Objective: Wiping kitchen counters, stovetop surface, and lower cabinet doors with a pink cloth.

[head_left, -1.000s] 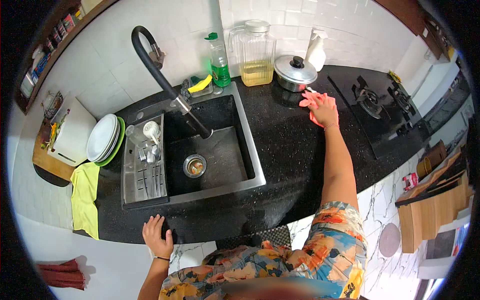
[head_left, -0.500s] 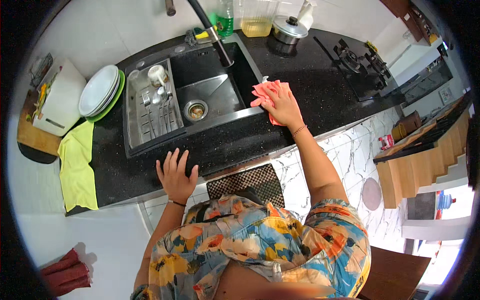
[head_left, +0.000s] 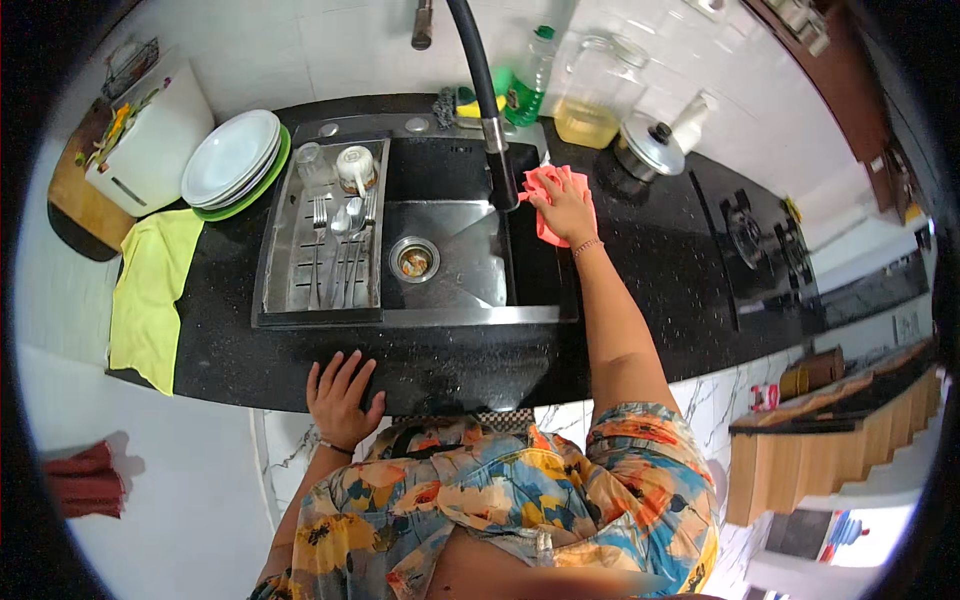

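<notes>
Two hands (head_left: 343, 403) (head_left: 568, 213), one pink cloth (head_left: 547, 231).

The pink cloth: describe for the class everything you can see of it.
The pink cloth is plain coral-pink and looks like soft, thin fabric. It lies crumpled at the right edge of the sink, where the black counter begins, with bunched folds at its far end and a flatter part nearer the person. The grip of the right hand rests over it, hiding its middle; its full outline and whether it is wet cannot be told.
</notes>
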Available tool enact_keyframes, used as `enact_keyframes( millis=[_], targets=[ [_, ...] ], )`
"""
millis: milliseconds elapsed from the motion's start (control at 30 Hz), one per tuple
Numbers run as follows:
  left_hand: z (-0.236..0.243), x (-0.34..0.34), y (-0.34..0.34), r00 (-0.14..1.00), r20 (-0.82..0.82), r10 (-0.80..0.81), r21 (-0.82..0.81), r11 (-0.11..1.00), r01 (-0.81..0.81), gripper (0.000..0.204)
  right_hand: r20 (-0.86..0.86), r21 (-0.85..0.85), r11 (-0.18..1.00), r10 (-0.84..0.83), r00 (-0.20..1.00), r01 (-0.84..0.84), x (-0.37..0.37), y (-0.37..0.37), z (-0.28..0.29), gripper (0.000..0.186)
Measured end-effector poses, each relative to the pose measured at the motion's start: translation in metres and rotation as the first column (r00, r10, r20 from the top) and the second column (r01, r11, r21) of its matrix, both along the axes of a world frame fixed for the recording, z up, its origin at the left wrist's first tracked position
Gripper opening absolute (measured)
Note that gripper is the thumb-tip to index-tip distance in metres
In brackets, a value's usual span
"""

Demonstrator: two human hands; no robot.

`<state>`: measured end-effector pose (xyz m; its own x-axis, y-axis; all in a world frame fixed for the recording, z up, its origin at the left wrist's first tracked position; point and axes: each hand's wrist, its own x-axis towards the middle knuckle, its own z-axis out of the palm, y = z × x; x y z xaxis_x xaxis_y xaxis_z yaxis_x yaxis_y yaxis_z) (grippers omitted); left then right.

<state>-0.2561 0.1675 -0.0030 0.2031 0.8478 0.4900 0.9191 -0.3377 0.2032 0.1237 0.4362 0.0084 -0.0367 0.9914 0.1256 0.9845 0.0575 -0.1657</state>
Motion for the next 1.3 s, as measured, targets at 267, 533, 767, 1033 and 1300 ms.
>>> enact_keyframes(
  millis=[267, 533, 767, 1033, 1300],
  targets=[
    [0.001, 0.003, -0.001, 0.999, -0.003, 0.054, -0.018, 0.998, -0.054, 0.037, -0.002, 0.007, 1.000, 0.030, 1.000, -0.030, 0.000, 0.082, 0.011, 0.058],
    [0.004, 0.003, -0.003, 0.999, 0.011, 0.054, -0.033, 0.998, -0.053, 0.037, -0.040, 0.076, 0.995, 0.065, 0.997, -0.062, 0.001, 0.050, 0.001, 0.059],
    [0.006, -0.009, -0.005, 0.999, 0.043, -0.033, -0.094, 0.995, 0.037, 0.043, -0.106, 0.229, 0.973, 0.068, 0.992, -0.043, 0.038, -0.071, 0.017, 0.040],
    [0.040, -0.113, 0.032, 0.996, -0.085, 0.040, -0.003, 0.999, -0.040, 0.058, 0.153, 0.346, 0.908, -0.302, 0.941, 0.235, 0.093, -0.205, -0.003, 0.044],
    [0.009, -0.154, 0.056, 0.958, -0.154, 0.242, -0.307, 0.910, -0.280, 0.071, -0.005, 0.347, 0.926, -0.153, 0.988, 0.145, -0.066, -0.255, -0.012, 0.051]
  ],
)
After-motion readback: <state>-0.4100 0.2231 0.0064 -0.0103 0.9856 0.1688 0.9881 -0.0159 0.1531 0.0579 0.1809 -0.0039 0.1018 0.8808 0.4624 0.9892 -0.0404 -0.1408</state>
